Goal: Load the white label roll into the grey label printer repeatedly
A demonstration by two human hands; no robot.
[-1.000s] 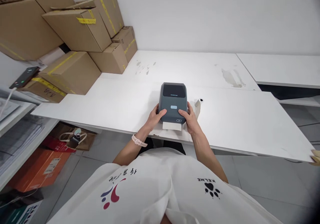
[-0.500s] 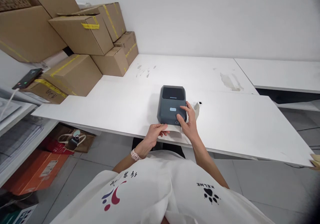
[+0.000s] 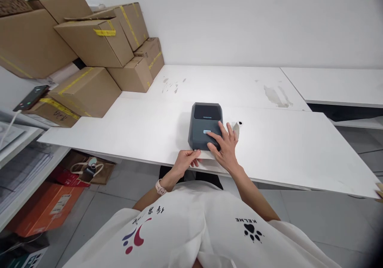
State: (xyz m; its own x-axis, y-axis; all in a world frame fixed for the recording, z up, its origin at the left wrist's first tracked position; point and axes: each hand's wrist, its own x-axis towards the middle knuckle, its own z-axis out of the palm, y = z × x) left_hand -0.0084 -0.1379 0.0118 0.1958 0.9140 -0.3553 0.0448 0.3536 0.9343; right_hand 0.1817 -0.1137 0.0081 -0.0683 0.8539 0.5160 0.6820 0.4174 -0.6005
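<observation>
A dark grey label printer (image 3: pixel 199 129) stands on the white table near its front edge. My left hand (image 3: pixel 184 161) is at the printer's lower left corner, thumb and fingers pinched on a white paper strip (image 3: pixel 206 154) at the printer's front. Across the printer's right side lies my right hand (image 3: pixel 225 148), fingers spread, with a fingertip at the pale button (image 3: pixel 206 132) on the lid. Just beyond that hand is a small white roll (image 3: pixel 236 129) with a dark core, partly hidden by the fingers.
Several taped cardboard boxes (image 3: pixel 86 84) are stacked at the table's left end. A phone (image 3: pixel 31 97) with a white cable rests on a low box there. An orange box (image 3: pixel 48 208) and a bag (image 3: pixel 103 171) sit below on the left. A white wall backs the table (image 3: pixel 143 130).
My right hand has shifted left over the printer, and its finger has reached the pale button. My left hand stays on the paper strip. The printer has not moved on the table.
</observation>
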